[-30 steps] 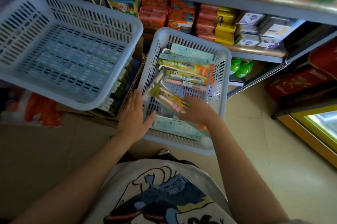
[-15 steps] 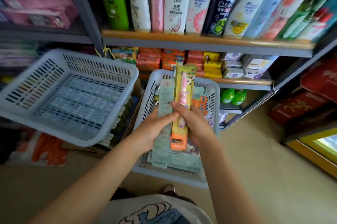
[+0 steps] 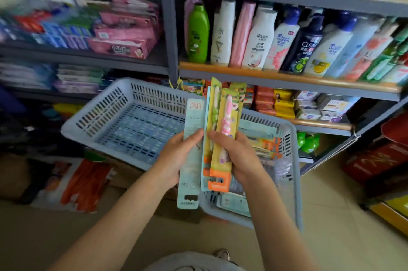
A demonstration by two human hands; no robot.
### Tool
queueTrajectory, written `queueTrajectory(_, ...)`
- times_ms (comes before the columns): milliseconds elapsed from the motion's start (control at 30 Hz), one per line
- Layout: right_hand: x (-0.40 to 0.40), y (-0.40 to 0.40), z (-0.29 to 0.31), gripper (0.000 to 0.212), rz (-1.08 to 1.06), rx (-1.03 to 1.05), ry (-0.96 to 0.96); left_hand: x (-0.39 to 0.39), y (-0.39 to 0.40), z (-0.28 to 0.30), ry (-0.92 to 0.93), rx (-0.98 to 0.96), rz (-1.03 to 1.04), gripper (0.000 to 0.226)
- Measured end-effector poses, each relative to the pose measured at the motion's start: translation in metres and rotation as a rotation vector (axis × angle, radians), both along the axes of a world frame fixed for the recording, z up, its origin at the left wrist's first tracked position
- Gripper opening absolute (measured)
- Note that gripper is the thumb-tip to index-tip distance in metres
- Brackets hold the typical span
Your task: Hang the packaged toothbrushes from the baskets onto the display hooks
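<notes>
Two hands hold toothbrush packs above the baskets: the left hand (image 3: 176, 158) has its grip clamped on a pale teal pack (image 3: 191, 160), and the right hand (image 3: 237, 156) pinches a yellow pack (image 3: 225, 138) with a pink brush. Behind them, at 3 o'clock, the right basket (image 3: 292, 182) holds more packs; at 10 o'clock sits the tilted left basket (image 3: 99, 114). Farthest, at 1 o'clock, shampoo bottles (image 3: 262, 39) line a shelf (image 3: 287, 78).

Packaged toothbrushes (image 3: 223, 138) fanned upright, above basket (image 3: 291, 173)
</notes>
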State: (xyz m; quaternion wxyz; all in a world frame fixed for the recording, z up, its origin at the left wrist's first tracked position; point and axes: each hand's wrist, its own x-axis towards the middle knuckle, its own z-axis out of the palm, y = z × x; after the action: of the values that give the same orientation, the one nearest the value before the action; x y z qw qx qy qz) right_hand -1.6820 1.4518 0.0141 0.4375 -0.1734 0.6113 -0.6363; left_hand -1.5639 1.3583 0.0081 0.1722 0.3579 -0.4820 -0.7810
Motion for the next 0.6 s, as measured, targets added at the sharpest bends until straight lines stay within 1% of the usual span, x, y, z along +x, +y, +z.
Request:
queueTrajectory(67, 0.043, -0.02, 0.015, 0.024, 0.02, 0.011, 0.054, 0.047, -0.021, 0.005, 0.013, 0.021, 0.067, 0.024)
queueTrajectory(100, 0.064, -0.03, 0.019, 0.014, 0.044, 0.023, 0.079, 0.072, -0.033, 0.008, 0.026, 0.026, 0.102, 0.026)
queueTrajectory(133, 0.086, -0.041, 0.024, 0.011, 0.091, 0.03, 0.095, 0.096, -0.043, 0.01, 0.046, 0.029, 0.128, 0.027)
queueTrajectory(200, 0.132, -0.066, 0.025, 0.017, 0.231, 0.048, 0.181, 0.143, -0.062, 0.019, 0.108, 0.036, 0.155, 0.033)
queueTrajectory(233, 0.157, -0.081, 0.027, 0.016, 0.292, 0.063, 0.254, 0.165, -0.071, 0.023, 0.133, 0.033, 0.159, 0.039)
queueTrajectory(300, 0.209, -0.109, 0.031, 0.016, 0.361, 0.068, 0.355, 0.208, -0.088, 0.029, 0.14, 0.036, 0.197, 0.056)
queueTrajectory(333, 0.233, -0.122, 0.033, 0.018, 0.374, 0.059, 0.368, 0.229, -0.097, 0.032, 0.144, 0.063, 0.217, 0.062)
queueTrajectory(367, 0.256, -0.134, 0.036, 0.02, 0.393, 0.05, 0.392, 0.249, -0.107, 0.034, 0.158, 0.103, 0.243, 0.062)
queueTrajectory(400, 0.276, -0.148, 0.038, 0.021, 0.405, 0.027, 0.424, 0.269, -0.118, 0.036, 0.172, 0.142, 0.276, 0.057)
queueTrajectory(500, 0.319, -0.184, 0.045, 0.019, 0.451, -0.024, 0.625, 0.318, -0.146, 0.043, 0.21, 0.224, 0.341, 0.037)
queueTrajectory(533, 0.33, -0.196, 0.048, 0.021, 0.463, -0.032, 0.65, 0.332, -0.154, 0.045, 0.22, 0.229, 0.363, 0.028)
queueTrajectory(567, 0.34, -0.207, 0.051, 0.029, 0.47, -0.042, 0.654, 0.344, -0.163, 0.047, 0.226, 0.223, 0.388, 0.022)
queueTrajectory(600, 0.349, -0.219, 0.053, 0.035, 0.464, -0.064, 0.65, 0.355, -0.172, 0.05, 0.229, 0.218, 0.416, 0.02)
